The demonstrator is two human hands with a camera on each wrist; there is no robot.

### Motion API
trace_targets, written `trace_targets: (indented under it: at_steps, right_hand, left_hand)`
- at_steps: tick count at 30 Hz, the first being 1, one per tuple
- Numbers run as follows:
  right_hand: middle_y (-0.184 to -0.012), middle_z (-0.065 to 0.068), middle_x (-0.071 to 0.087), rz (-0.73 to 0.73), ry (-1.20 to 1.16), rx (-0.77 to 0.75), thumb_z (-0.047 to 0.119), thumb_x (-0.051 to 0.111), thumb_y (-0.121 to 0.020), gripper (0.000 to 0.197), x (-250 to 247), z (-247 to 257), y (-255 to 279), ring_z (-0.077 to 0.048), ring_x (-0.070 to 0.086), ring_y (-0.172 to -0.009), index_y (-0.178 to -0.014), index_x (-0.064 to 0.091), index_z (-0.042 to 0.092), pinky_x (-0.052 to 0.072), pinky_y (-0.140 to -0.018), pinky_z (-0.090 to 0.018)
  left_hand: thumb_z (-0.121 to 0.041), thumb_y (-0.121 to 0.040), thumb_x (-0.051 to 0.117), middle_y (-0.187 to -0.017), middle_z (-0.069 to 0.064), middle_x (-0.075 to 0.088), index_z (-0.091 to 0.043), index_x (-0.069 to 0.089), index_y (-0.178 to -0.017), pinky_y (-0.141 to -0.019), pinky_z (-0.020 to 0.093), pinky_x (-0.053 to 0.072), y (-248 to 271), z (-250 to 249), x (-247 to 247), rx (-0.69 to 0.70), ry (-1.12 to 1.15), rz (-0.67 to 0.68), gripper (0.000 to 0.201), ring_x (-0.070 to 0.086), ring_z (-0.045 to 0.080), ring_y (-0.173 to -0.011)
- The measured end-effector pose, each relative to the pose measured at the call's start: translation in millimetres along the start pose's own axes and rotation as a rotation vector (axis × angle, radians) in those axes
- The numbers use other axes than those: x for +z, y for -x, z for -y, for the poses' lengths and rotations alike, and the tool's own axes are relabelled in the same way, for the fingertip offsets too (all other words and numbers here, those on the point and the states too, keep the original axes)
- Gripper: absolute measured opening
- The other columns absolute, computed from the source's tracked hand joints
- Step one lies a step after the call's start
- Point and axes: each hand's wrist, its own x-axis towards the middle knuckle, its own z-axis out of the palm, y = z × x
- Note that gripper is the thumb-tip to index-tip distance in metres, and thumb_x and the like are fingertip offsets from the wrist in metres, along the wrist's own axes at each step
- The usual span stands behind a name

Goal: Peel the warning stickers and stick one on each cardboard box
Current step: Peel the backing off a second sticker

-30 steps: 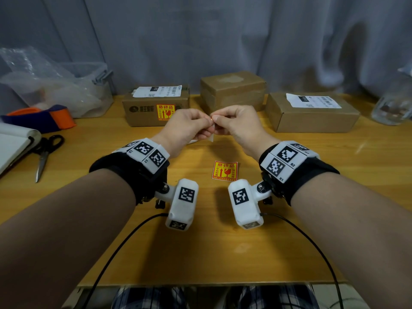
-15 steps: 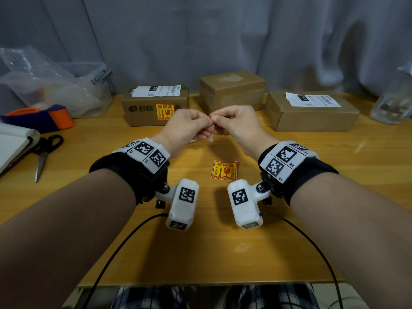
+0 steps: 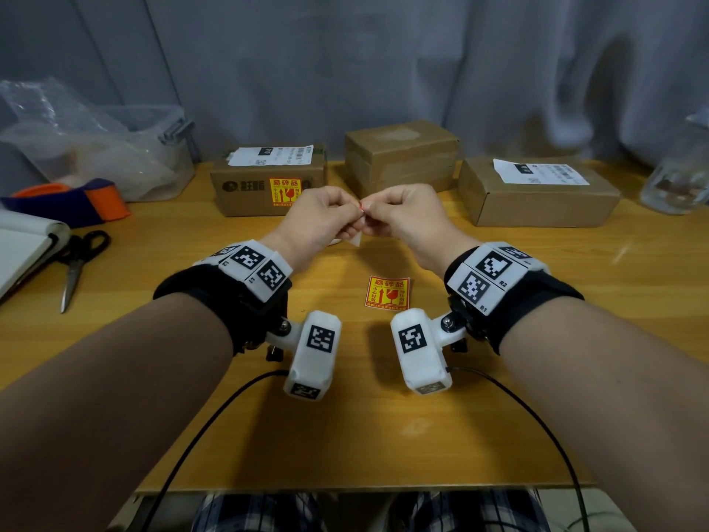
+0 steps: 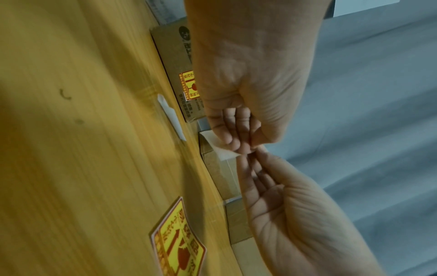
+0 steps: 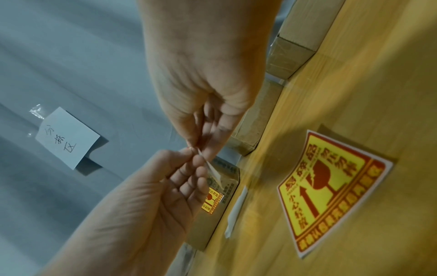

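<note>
Sticker sits pinched between both sets of fingers at frame centre, left hand and right hand curled tight on it with thumbs meeting, its white backing showing below the left fingers. This looks like the peeling step, so the next move calls for parting film from backing and carrying it to an unlabelled box: the middle box or the right box, since the left box already wears one. A spare sticker lies flat on the wooden surface below the hands, scissors at left, a grey curtain behind.
</note>
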Motion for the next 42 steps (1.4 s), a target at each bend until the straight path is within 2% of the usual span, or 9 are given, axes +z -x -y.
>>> trace_targets:
  at_steps: [4, 10, 15, 23, 25, 28, 32, 35, 42]
  right_hand:
    - [-0.072, -0.017, 0.065, 0.037, -0.033, 0.114, 0.009, 0.062, -0.088, 0.020, -2.5, 3.8, 1.2, -0.019, 0.063, -0.059, -0.084, 0.065, -0.010, 0.057, -0.060, -0.026]
    - [-0.073, -0.018, 0.066, 0.077, -0.075, 0.154, 0.005, 0.063, -0.086, 0.015, -4.6, 3.6, 2.0, -0.017, 0.066, -0.061, -0.083, 0.066, -0.009, 0.059, -0.062, -0.024]
    - [-0.073, -0.018, 0.066, 0.085, -0.052, 0.166, 0.002, 0.062, -0.086, 0.014, -6.0, 4.9, 3.3, -0.017, 0.066, -0.059, -0.084, 0.066, -0.012, 0.059, -0.064, -0.026]
    - [-0.075, -0.019, 0.065, 0.077, -0.065, 0.169, 0.000, 0.059, -0.087, 0.014, -6.4, 7.8, 6.5, -0.017, 0.066, -0.059, -0.081, 0.065, -0.011, 0.060, -0.062, -0.024]
    - [-0.075, -0.019, 0.065, 0.074, -0.084, 0.166, 0.000, 0.059, -0.087, 0.014, -7.2, 8.2, 7.5, -0.016, 0.066, -0.059, -0.081, 0.065, -0.010, 0.060, -0.061, -0.024]
    - [-0.075, -0.018, 0.065, 0.053, -0.125, 0.162, 0.001, 0.058, -0.089, 0.013, -7.9, 7.9, 9.0, -0.016, 0.066, -0.060, -0.084, 0.064, -0.010, 0.060, -0.062, -0.024]
    - [-0.080, -0.018, 0.066, 0.025, -0.167, 0.157, 0.001, 0.059, -0.088, 0.009, -9.4, 5.3, 9.9, -0.019, 0.065, -0.067, -0.088, 0.065, -0.005, 0.060, -0.066, -0.025]
    - [-0.084, -0.017, 0.065, 0.045, -0.154, 0.128, -0.003, 0.059, -0.087, 0.006, -9.8, 2.3, 11.6, -0.019, 0.065, -0.070, -0.088, 0.065, -0.005, 0.059, -0.065, -0.022]
    - [-0.080, -0.014, 0.065, 0.078, -0.115, 0.106, -0.007, 0.055, -0.088, 0.011, -5.5, 0.5, 12.2, -0.015, 0.064, -0.065, -0.087, 0.065, -0.002, 0.059, -0.066, -0.022]
  left_hand:
    - [-0.006, -0.085, 0.059, -0.067, 0.005, 0.059, -0.011, 0.057, -0.074, -0.070, 0.033, 0.052, -1.3, 1.0, -0.3, 0.127, -0.313, -0.014, 0.013, 0.056, 0.019, -0.068]
    - [-0.009, -0.081, 0.063, -0.063, -0.003, 0.052, -0.021, 0.053, -0.067, -0.061, 0.028, 0.044, -1.3, 1.3, 0.4, 0.172, -0.446, -0.027, 0.021, 0.049, 0.015, -0.063]
    - [-0.006, -0.080, 0.063, -0.061, -0.005, 0.051, -0.022, 0.052, -0.065, -0.058, 0.023, 0.042, 0.1, 1.9, 1.0, 0.177, -0.438, -0.007, 0.024, 0.045, 0.009, -0.058]
    - [-0.006, -0.080, 0.062, -0.064, -0.002, 0.054, -0.020, 0.055, -0.068, -0.067, 0.032, 0.047, 0.9, 2.1, 1.4, 0.199, -0.430, -0.010, 0.020, 0.050, 0.015, -0.066]
    - [-0.007, -0.080, 0.062, -0.070, 0.000, 0.055, -0.016, 0.057, -0.073, -0.068, 0.029, 0.046, 1.0, 2.8, 1.9, 0.225, -0.431, -0.027, 0.013, 0.049, 0.013, -0.067]
    - [-0.011, -0.081, 0.065, -0.084, 0.000, 0.056, -0.016, 0.059, -0.077, -0.070, 0.015, 0.042, -0.3, 5.0, 1.4, 0.278, -0.472, -0.083, 0.009, 0.051, 0.009, -0.073]
    - [-0.018, -0.083, 0.067, -0.071, -0.011, 0.058, -0.015, 0.062, -0.085, -0.060, 0.011, 0.046, 0.5, 6.5, 1.3, 0.241, -0.442, -0.097, 0.006, 0.053, 0.002, -0.063]
    - [-0.014, -0.085, 0.065, -0.071, -0.007, 0.061, -0.008, 0.065, -0.090, -0.065, 0.015, 0.048, 0.9, 7.4, 0.0, 0.225, -0.380, -0.106, 0.008, 0.056, 0.005, -0.064]
    - [-0.011, -0.083, 0.068, -0.078, 0.001, 0.061, -0.008, 0.059, -0.096, -0.067, 0.016, 0.051, 1.7, 9.8, 3.6, 0.113, -0.138, -0.071, 0.016, 0.059, 0.010, -0.070]
